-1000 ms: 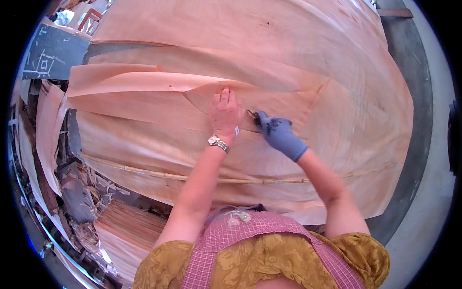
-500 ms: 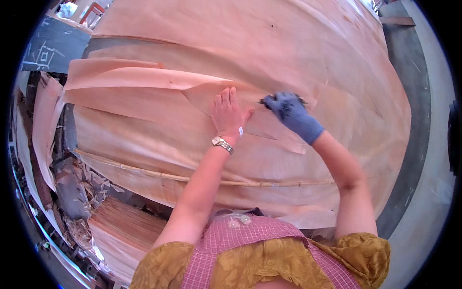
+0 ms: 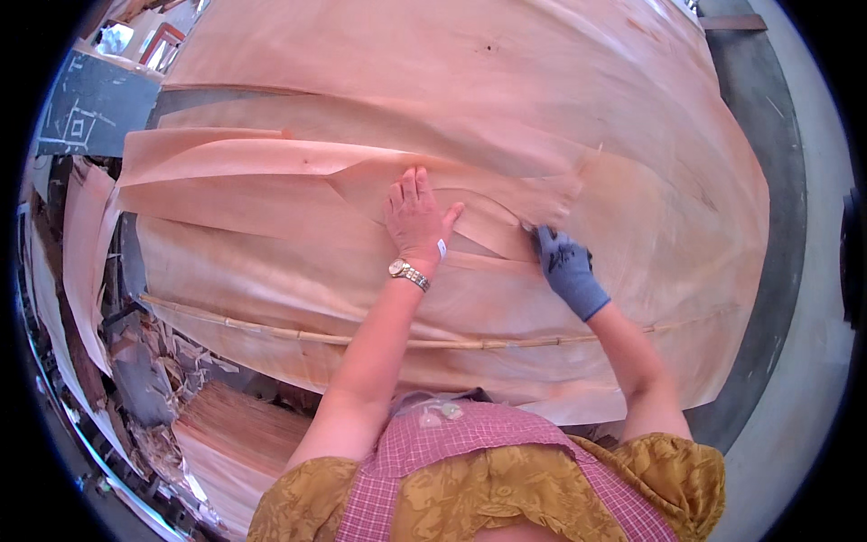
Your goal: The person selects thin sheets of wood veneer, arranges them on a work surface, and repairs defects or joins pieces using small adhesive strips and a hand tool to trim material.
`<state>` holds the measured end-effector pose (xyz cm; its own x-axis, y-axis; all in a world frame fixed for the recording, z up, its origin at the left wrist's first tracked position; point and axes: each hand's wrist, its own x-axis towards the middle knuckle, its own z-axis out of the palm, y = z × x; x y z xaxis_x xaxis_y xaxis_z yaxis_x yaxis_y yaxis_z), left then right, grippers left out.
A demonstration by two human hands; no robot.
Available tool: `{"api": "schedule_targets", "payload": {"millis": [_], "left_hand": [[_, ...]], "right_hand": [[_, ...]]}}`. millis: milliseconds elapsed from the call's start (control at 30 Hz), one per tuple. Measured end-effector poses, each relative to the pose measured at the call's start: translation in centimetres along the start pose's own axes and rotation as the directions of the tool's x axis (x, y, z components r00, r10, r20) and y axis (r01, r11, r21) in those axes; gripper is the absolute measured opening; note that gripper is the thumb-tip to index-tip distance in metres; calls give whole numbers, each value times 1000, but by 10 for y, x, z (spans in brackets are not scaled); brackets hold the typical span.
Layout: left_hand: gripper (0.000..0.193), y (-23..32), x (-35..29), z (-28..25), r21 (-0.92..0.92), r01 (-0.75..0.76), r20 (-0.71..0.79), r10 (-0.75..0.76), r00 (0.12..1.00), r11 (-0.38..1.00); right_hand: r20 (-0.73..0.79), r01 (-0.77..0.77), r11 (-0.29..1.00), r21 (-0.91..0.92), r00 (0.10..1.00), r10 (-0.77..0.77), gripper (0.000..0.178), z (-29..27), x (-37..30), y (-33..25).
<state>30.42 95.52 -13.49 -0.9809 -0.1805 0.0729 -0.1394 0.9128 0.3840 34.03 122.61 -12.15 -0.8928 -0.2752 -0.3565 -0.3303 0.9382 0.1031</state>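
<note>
Thin pinkish-tan wood veneer sheets (image 3: 406,108) lie overlapped across a wide surface. My bare left hand (image 3: 415,217), with a watch on its wrist, rests flat on a narrow veneer strip (image 3: 244,194), fingers stretched away from me. To its right, my right hand (image 3: 564,266) wears a blue-grey glove with dark patches. Its fingers are closed at the end of a loose veneer piece (image 3: 479,212), which bows up between my hands. A darker gap shows under that piece. The fingertips partly hide the grip. A folded strip edge (image 3: 226,149) stands raised to the left.
A thin bamboo pole (image 3: 361,341) crosses the sheets close to me. At the lower left stands a stack of veneer (image 3: 239,425) beside torn scraps (image 3: 163,361). A dark board with chalk marks (image 3: 95,104) is at the far left. A dark table edge (image 3: 781,217) curves along the right.
My right hand has moved down and slightly right, toward me, and the veneer piece beside it now bows up. My left hand stays flat in nearly the same place.
</note>
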Motion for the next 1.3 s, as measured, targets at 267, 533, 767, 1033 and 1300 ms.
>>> {"api": "schedule_targets", "payload": {"millis": [267, 533, 767, 1033, 1300], "left_hand": [[88, 15, 24, -7, 219, -303, -45, 320, 946, 927], [61, 25, 35, -9, 213, -394, 109, 379, 919, 894], [36, 3, 5, -10, 161, -538, -74, 554, 830, 827], [56, -27, -58, -161, -621, -270, 530, 647, 548, 736], [41, 52, -34, -129, -718, 492, 574, -17, 819, -492]], "right_hand": [[-469, 63, 959, 277, 880, 78, 19, -6, -10, 11], [-447, 59, 997, 45, 894, -33, 10, -46, 24, 8], [-119, 28, 959, 282, 993, 6, 11, -85, -72, -70], [38, 144, 429, 892, 921, -388, 19, -89, -114, -79], [-224, 225, -361, 905, 974, 44, 36, -117, -77, -131]]}}
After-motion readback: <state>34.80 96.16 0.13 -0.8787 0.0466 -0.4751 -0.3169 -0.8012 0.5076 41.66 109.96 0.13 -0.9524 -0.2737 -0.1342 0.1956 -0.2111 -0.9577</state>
